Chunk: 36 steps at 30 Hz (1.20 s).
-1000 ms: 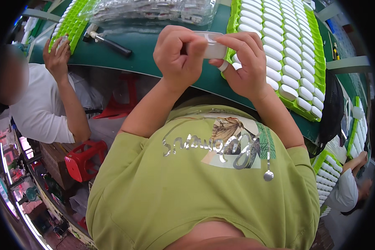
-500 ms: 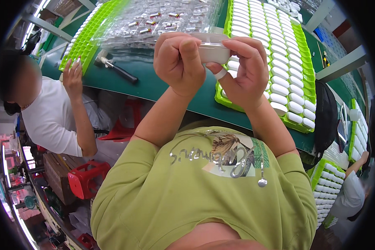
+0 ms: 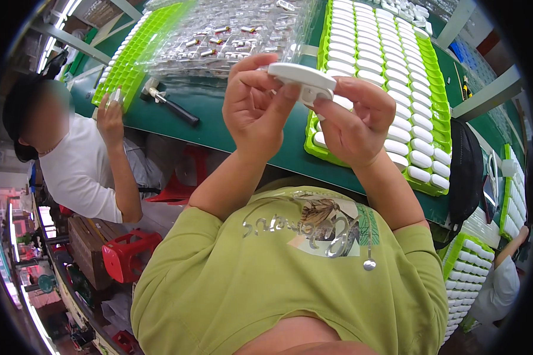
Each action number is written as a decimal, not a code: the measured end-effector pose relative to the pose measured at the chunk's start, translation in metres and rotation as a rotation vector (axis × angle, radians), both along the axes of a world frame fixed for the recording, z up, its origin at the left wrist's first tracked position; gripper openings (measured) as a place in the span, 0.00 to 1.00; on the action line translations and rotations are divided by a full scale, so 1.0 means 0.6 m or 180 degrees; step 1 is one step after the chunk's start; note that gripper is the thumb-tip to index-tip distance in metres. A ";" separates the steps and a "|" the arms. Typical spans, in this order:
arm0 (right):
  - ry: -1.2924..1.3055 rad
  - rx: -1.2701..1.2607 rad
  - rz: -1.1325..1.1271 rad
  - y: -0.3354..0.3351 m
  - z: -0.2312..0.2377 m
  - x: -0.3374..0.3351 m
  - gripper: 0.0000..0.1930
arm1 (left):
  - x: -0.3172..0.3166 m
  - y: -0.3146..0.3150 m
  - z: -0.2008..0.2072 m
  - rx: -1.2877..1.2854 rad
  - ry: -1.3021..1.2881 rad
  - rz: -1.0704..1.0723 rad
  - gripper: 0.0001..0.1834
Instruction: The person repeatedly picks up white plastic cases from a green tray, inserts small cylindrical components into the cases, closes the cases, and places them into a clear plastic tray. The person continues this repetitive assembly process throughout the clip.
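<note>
Above the table's near edge, both my hands hold a white rounded plastic case (image 3: 302, 72), tilted so that a long curved edge and a smaller part beneath it show. My left hand (image 3: 254, 109) pinches its left end between thumb and fingers. My right hand (image 3: 356, 121) grips the right end, its thumb and fingers closed on the lower part. Just beyond and right of my hands lies a bright green tray (image 3: 439, 89) filled with rows of white oval cases (image 3: 398, 113). My fingers hide part of the held case.
Clear plastic trays (image 3: 219, 50) of small metal-ended parts lie at the back, beside another green tray (image 3: 124, 71). A black-handled hammer (image 3: 175, 109) rests on the green table (image 3: 213, 130). A co-worker's hand (image 3: 111, 121) works at left. A black bag (image 3: 465, 168) hangs at right.
The case has been turned in my hands, now showing a curved edge and an underside part. My right hand has shifted slightly right and down. The co-worker at left has moved slightly.
</note>
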State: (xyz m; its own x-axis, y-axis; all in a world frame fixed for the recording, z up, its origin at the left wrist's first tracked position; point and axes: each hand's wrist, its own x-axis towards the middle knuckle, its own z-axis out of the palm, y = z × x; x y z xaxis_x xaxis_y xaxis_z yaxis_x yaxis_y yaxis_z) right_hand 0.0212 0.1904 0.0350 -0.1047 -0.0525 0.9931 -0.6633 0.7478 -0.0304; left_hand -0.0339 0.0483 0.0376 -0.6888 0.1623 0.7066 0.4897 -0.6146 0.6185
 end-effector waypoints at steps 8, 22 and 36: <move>-0.0088 0.0164 0.0584 0.015 -0.025 0.051 0.14 | 0.013 -0.028 -0.007 -0.0257 0.1089 -0.0450 0.27; -0.0243 0.0049 0.0396 0.021 -0.022 0.079 0.22 | 0.021 -0.010 0.004 -0.0281 0.1284 -0.0512 0.26; -0.2356 -0.2366 0.1402 0.013 -0.023 0.054 0.12 | -0.006 0.004 -0.028 -0.1583 0.1281 0.1622 0.09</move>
State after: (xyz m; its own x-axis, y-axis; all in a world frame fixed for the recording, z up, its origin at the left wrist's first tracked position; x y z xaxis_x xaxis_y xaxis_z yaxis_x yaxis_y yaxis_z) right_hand 0.0534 0.1982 0.0212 -0.7966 0.3461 0.4957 -0.4987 0.0872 -0.8624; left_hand -0.0376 0.0509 0.0210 -0.4717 0.2575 0.8433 0.8775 0.0433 0.4776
